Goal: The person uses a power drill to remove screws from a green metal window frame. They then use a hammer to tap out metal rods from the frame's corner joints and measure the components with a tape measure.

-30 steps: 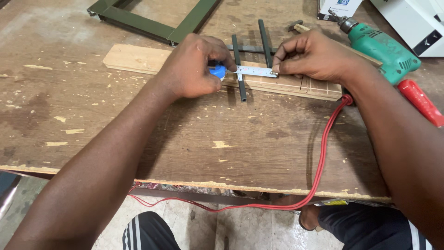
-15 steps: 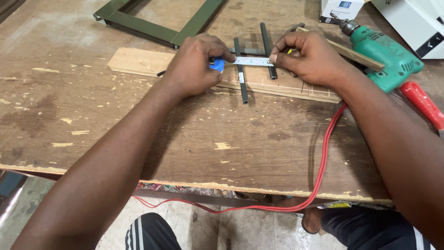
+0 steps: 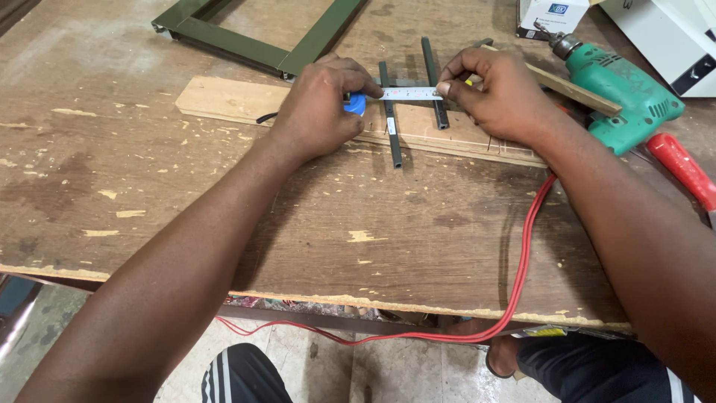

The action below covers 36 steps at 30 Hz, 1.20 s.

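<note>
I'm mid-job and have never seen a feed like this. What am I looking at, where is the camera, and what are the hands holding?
There is no machine here: you see a person's two bare hands, filmed from a camera worn on their head, looking down at a worn wooden workbench. The left hand holds a blue tape measure; the right hand pinches the end of its white blade, stretched across two dark metal bars that lie on a pale wooden plank. At the right lie a green electric drill and a red-handled tool; a red cable runs off the front edge. A green metal frame lies at the back.
</note>
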Tool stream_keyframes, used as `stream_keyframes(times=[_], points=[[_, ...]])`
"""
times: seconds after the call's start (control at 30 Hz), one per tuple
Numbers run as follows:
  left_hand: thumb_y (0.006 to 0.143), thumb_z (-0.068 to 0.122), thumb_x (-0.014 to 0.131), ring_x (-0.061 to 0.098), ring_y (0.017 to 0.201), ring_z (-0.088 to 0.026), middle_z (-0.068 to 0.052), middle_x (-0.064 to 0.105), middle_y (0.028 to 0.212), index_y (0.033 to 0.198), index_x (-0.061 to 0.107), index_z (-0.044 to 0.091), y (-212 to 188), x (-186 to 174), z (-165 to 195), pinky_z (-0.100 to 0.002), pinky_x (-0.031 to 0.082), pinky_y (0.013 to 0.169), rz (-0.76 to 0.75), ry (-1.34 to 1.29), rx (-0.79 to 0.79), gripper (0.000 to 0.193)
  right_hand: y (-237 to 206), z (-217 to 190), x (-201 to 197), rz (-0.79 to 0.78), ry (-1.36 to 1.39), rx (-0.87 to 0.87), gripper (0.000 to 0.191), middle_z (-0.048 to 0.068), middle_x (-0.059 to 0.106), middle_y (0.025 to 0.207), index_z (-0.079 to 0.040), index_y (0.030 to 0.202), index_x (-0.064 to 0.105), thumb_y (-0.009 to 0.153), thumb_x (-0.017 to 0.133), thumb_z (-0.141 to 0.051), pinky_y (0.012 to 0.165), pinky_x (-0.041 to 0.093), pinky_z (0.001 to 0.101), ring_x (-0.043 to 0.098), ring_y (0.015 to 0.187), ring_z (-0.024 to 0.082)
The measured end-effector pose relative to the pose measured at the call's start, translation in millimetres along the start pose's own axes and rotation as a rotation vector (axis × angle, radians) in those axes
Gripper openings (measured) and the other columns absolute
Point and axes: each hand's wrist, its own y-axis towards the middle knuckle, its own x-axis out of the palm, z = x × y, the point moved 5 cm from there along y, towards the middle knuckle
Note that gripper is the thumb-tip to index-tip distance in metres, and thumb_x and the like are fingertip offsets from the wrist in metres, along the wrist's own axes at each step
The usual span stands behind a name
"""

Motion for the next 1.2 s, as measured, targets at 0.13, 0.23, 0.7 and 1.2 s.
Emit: stream_keyframes(times=[0.13, 0.23, 0.7, 1.2], points=[[0.076, -0.003, 0.072, 0.067, 0.106, -0.019, -0.002, 0.075, 0.107, 0.102, 0.08, 0.011, 1, 1, -2, -0.035, 0.054, 0.098, -0.007, 0.004, -0.035, 0.031, 1, 3, 0, 0.0, 0.004, 0.042, 0.018, 0.01, 0.074, 0.09, -0.002, 0.105, 0.073, 0.098, 0.076, -0.019, 0.067, 0.053, 0.0354, 0.066, 0.077, 0.016], [0.075, -0.003, 0.071, 0.066, 0.107, -0.022, -0.004, 0.075, 0.107, 0.102, 0.08, 0.01, -2, 0, -1, -0.037, 0.053, 0.097, 0.011, -0.015, -0.024, 0.031, 0, 4, 1, 0.005, 0.03, 0.031, 0.018, 0.009, 0.074, 0.09, -0.003, 0.105, 0.072, 0.098, 0.076, -0.019, 0.072, 0.054, 0.0342, 0.067, 0.081, 0.016], [0.075, 0.005, 0.074, 0.065, 0.107, -0.029, -0.008, 0.075, 0.103, 0.094, 0.078, 0.009, -3, -12, 3, -0.041, 0.052, 0.095, 0.045, -0.047, 0.039, 0.02, 2, 11, 9, -0.056, 0.184, 0.104, 0.017, 0.007, 0.07, 0.092, -0.003, 0.104, 0.068, 0.093, 0.073, -0.015, 0.077, 0.052, 0.0308, 0.063, 0.087, 0.013], [0.075, -0.004, 0.066, 0.065, 0.107, -0.023, -0.003, 0.077, 0.108, 0.098, 0.08, 0.011, 3, -3, -9, -0.037, 0.052, 0.098, 0.087, -0.013, -0.096, 0.031, 3, 12, 10, 0.041, 0.127, 0.138, 0.02, 0.008, 0.076, 0.103, -0.006, 0.115, 0.07, 0.096, 0.069, -0.01, 0.079, 0.054, 0.0331, 0.069, 0.093, 0.017]])
